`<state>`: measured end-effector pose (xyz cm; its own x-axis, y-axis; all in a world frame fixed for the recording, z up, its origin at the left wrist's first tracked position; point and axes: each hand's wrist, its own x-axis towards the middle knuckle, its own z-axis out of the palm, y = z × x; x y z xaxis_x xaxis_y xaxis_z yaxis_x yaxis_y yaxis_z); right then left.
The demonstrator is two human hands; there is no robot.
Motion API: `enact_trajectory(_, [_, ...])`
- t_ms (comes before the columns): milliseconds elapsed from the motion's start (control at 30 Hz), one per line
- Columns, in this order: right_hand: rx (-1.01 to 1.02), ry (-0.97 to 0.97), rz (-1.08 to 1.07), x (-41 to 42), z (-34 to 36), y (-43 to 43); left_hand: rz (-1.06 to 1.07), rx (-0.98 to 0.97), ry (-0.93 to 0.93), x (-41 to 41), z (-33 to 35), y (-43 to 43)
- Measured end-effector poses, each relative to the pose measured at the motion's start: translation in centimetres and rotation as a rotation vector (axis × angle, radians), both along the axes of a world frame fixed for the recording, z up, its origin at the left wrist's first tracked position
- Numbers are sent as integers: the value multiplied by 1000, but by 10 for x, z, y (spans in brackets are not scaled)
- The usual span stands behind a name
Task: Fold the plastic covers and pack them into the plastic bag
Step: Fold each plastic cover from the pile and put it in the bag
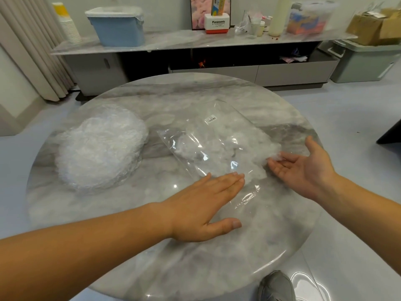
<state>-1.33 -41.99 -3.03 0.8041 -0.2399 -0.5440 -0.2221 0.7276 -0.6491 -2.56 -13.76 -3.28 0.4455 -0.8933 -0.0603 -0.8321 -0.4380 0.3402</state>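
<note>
A clear plastic bag (208, 140) with a small barcode label lies flat in the middle of the round marble table (152, 257); crumpled white plastic covers show inside it. A thick round stack of white plastic covers (99, 148) sits at the table's left. My left hand (204, 205) lies flat, palm down, with straight fingers pressing the bag's near edge. My right hand (303, 168) is palm up at the bag's right end, fingers relaxed, with a bit of white cover lying on its fingertips.
Behind the table runs a low marble-topped cabinet (173, 42) with a blue bin (117, 25), paper cups (67, 25), a Panasonic box (217, 23), a bottle and a storage box. A grey crate (364, 61) stands at the right. A shoe (275, 285) shows below the table edge.
</note>
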Motion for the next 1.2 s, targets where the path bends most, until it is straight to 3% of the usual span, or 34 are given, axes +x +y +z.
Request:
enact_trajectory(267, [-65, 32, 7, 2, -4, 15, -11, 62, -25, 6, -7, 10])
enact_trajectory(467, [-383, 108, 47, -4, 1, 10, 2, 148, -21, 6, -6, 10])
enact_trajectory(700, [-395, 95, 85, -4, 8, 14, -2, 140, -16, 5, -6, 11])
enact_trajectory(767, [-555, 100, 122, -3, 11, 16, -5, 135, -11, 6, -5, 13])
enact_trajectory(1067, [-1692, 365, 567, -11, 37, 11, 26, -5, -45, 7, 1, 26])
enact_trajectory(1133, [-1868, 223, 531, -10, 47, 26, 110, -30, -67, 7, 5, 36])
enact_trajectory(1200, [-1893, -46, 493, -9, 56, 52, 264, -53, -73, 11, 9, 50])
